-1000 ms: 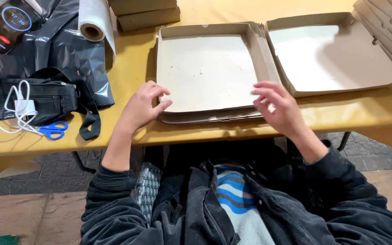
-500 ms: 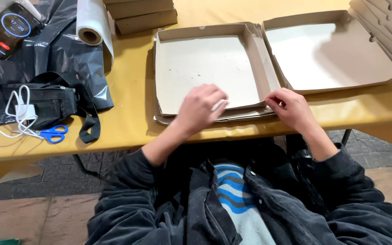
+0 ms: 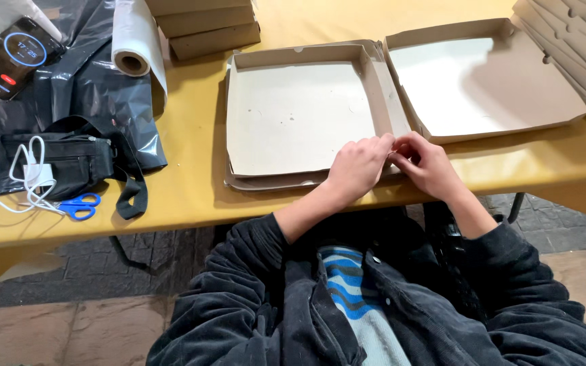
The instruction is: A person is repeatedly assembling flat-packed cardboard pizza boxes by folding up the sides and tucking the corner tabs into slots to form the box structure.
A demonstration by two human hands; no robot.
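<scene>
**Entry: hands at a flat cardboard box, yellow table**

Box [image 3: 293, 118]: shallow, square, grey-brown cardboard, lying open on the table [image 3: 191, 196] directly before the person. Its hinged lid [image 3: 476, 74] lay flat to the right, white inside. The near edge overhung a flat sheet of the same board beneath it, presumably so the corner could be worked from the table's edge.

Left hand [image 3: 357, 168]: knuckles up, fingers curled and pressed together at the box's near right corner, pinching the wall or a flap there; the fingertips were hidden, so the exact hold cannot be told.

Right hand [image 3: 428, 163]: just beside the left, touching it, fingers likewise bent inward onto the same corner. Both hands met at that one point, which suggested the corner was being folded or tucked.

Other items:
- Stack of folded boxes [image 3: 201, 20], brown, at the far edge, centre-left.
- Further flat boxes [image 3: 571, 34], far right corner, overlapped like tiles.
- Roll [image 3: 133, 41] of white film, on its side, beside the stack.
- Black plastic sheet [image 3: 83, 88], spread over the left end.
- Phone [image 3: 8, 57], dark, with a blue ring on its screen, propped at far left.
- Black pouch [image 3: 62, 163] with strap, a white cable [image 3: 32, 173] across it.
- Scissors [image 3: 79, 207], blue handles, near the front edge.
</scene>
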